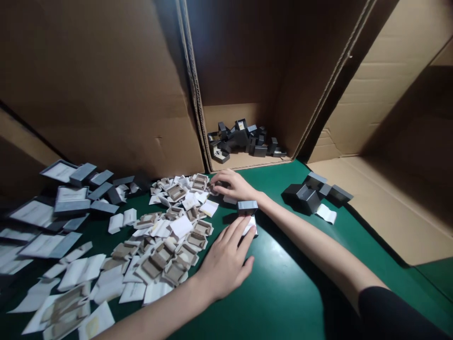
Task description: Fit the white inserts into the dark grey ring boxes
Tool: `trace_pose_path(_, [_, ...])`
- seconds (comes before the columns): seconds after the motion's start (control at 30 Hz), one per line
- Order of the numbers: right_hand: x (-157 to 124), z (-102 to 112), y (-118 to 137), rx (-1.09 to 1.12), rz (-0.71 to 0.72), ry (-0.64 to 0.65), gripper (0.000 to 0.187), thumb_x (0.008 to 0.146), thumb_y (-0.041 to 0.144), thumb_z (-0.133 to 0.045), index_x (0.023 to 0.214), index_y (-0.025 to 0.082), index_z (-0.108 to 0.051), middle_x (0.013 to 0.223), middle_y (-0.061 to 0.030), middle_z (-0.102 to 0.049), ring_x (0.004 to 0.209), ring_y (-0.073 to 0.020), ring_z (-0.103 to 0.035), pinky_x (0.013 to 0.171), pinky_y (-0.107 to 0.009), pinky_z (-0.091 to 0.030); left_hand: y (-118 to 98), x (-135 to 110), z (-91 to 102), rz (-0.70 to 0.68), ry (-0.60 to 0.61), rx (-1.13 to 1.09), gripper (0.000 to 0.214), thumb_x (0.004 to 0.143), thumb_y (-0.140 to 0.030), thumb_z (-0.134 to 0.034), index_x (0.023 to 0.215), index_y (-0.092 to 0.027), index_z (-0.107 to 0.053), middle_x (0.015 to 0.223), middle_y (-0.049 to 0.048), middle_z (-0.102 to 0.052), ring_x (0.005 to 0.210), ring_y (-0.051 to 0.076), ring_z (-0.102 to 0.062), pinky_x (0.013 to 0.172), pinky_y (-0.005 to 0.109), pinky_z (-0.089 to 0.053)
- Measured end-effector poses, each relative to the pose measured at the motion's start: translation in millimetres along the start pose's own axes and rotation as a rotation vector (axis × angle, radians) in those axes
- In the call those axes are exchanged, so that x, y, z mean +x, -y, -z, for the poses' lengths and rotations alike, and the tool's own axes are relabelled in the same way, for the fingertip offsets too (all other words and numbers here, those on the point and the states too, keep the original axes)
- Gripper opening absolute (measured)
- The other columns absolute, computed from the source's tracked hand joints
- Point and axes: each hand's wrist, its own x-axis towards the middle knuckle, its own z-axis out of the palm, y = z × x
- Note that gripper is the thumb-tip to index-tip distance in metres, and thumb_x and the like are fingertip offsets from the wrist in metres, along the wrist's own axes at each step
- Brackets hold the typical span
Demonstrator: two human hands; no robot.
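On the green table a small jewellery-type box stands with its dark lid raised and white lining showing. My left hand rests its outstretched fingers on the box's white inside, thumb apart. Beyond it, my right hand reaches across to the far edge of a pile of white and grey-brown card inserts. Its fingers are bent slightly and parted from the thumb over the inserts; no held thing can be made out. The right forearm passes just behind the box.
Several open dark boxes with pale linings are heaped at the left. More dark boxes lie inside a tall cardboard carton. At the right, open boxes and a white insert sit beside another carton.
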Motion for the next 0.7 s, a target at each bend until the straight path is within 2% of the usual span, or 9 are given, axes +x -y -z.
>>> trace_pose_path(0.07, [-1.0, -4.9, 4.7, -0.029, 0.088, 0.106, 0.026, 0.083, 0.037, -0.062, 0.105, 0.023, -0.065, 0.117, -0.0054, -0.062, 0.109, -0.0206, -0.053, 0.096, -0.037, -0.041, -0.8, -0.2, 0.4, 0.005, 0.005, -0.001, 0.051, 0.085, -0.021, -0.05, 0.134, -0.011, -0.041, 0.144, 0.0177, -0.037, 0.134, 0.033, -0.034, 0.103, 0.047, -0.043])
trace_pose_path(0.13, [-6.8, -8.6, 5.1, -0.063, 0.092, 0.137, 0.03, 0.083, 0.04, -0.062, 0.106, 0.023, -0.065, 0.123, -0.0065, -0.059, 0.112, -0.0224, -0.05, 0.096, -0.039, -0.041, -1.6, -0.5, 0.7, 0.002, 0.003, -0.008, 0.048, 0.085, -0.021, -0.049, 0.132, -0.013, -0.043, 0.141, 0.0171, -0.041, 0.132, 0.032, -0.037, 0.101, 0.046, -0.044])
trace_pose_path(0.3, [-19.0, -12.0, 1.1, -0.057, 0.01, 0.046, 0.015, 0.086, 0.027, -0.058, 0.097, 0.021, -0.066, 0.11, -0.0054, -0.065, 0.102, -0.0207, -0.053, 0.088, -0.036, -0.045, -2.8, -1.5, 0.8, -0.013, -0.021, -0.016, 0.044, 0.087, -0.021, -0.047, 0.129, -0.014, -0.044, 0.137, 0.0163, -0.044, 0.129, 0.031, -0.04, 0.099, 0.045, -0.045])
trace_pose_path(0.53, [-22.2, -9.6, 5.6, -0.138, 0.011, -0.01, 0.016, 0.088, 0.025, -0.053, 0.1, 0.021, -0.063, 0.095, -0.0047, -0.068, 0.087, -0.0188, -0.055, 0.077, -0.033, -0.044, -4.2, -2.8, 0.1, -0.007, -0.025, -0.029, 0.04, 0.085, -0.022, -0.048, 0.125, -0.014, -0.046, 0.136, 0.0147, -0.044, 0.129, 0.029, -0.039, 0.101, 0.043, -0.043])
trace_pose_path(0.7, [-27.0, -13.1, -0.8, -0.285, -0.047, -0.148, 0.017, 0.087, 0.015, -0.048, 0.093, 0.02, -0.063, 0.096, -0.0072, -0.067, 0.094, -0.0235, -0.052, 0.086, -0.043, -0.035, -5.1, -3.4, 0.0, -0.018, -0.026, -0.013, 0.041, 0.086, -0.021, -0.047, 0.126, -0.014, -0.045, 0.138, 0.0143, -0.042, 0.131, 0.028, -0.037, 0.104, 0.041, -0.041])
